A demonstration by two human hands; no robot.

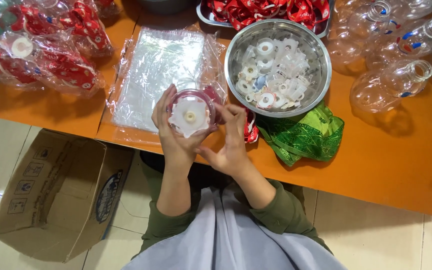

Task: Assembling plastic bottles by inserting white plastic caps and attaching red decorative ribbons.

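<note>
Head view: I've got both hands up over the near edge of the orange table (376, 170). My left hand (168, 132) wraps the clear bottle (192, 116) from the side, its white cap end facing me. My right hand (232, 145) pinches at the bottle's right rim, fingers narrow, red ribbon (249, 131) trailing beneath. The steel bowl (321, 75) of white caps sits just right, flat plastic bags (158, 70) behind. I judge the cap-fitting step is in hand; next calls for a steady grip while 1 hand presses the cap home.
</note>
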